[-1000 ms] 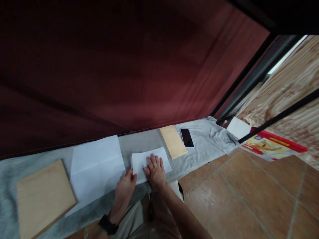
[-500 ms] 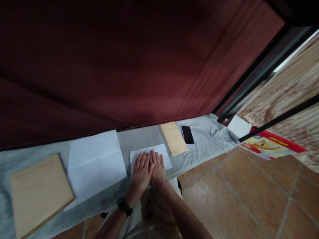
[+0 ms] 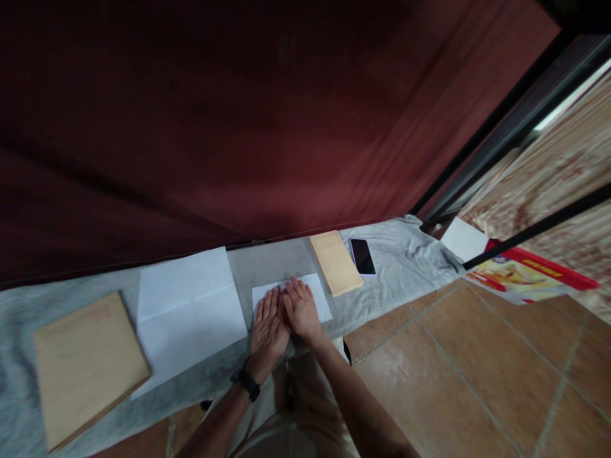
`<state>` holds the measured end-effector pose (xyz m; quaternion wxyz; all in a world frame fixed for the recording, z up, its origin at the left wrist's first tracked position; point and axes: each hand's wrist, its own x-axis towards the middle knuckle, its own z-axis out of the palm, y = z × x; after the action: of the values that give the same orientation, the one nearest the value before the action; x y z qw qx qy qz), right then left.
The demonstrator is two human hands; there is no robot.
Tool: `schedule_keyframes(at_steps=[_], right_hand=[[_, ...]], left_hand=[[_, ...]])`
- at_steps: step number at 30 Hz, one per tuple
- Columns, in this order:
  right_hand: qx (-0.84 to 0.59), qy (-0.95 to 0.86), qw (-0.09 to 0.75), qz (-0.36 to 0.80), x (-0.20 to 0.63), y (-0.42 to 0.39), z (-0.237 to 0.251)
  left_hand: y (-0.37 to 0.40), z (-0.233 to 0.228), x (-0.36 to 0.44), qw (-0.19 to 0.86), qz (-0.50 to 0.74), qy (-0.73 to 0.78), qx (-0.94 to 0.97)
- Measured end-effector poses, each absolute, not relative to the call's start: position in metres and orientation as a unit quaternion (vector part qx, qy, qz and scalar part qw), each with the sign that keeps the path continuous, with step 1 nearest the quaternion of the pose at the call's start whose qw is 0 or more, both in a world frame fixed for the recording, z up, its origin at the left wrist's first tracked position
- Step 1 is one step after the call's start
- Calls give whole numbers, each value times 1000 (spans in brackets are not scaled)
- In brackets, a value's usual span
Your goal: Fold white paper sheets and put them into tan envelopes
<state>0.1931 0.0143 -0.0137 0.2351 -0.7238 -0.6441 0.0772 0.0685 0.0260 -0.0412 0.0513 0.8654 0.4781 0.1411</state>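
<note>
I press both hands, left hand and right hand, flat and released, on the folded paper; envelope at 1 o'clock.

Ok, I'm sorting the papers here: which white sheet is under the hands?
The small folded white sheet, beside the narrow brown envelope; both hands, left hand and right hand, lie flat on it. The larger white sheet lies untouched.

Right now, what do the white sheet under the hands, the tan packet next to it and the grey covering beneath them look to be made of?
The white sheet looks like thin matte paper: it lies flat under both hands. The tan packet seems to be kraft paper, probably an envelope: dull brown, crisp straight edges. The grey covering looks like soft cloth, since it wrinkles and bunches at its end.
</note>
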Motion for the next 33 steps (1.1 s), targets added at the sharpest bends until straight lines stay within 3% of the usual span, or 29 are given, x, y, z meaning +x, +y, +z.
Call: schedule_keyframes(at_steps=[22,33], right_hand=[[-745,-636,193,-62,233,-56,-45],[-759,-618,196,-63,238,-70,-43]], left_hand=[[26,-33,73,33,170,498,850],[24,-27,75,22,153,503,850]])
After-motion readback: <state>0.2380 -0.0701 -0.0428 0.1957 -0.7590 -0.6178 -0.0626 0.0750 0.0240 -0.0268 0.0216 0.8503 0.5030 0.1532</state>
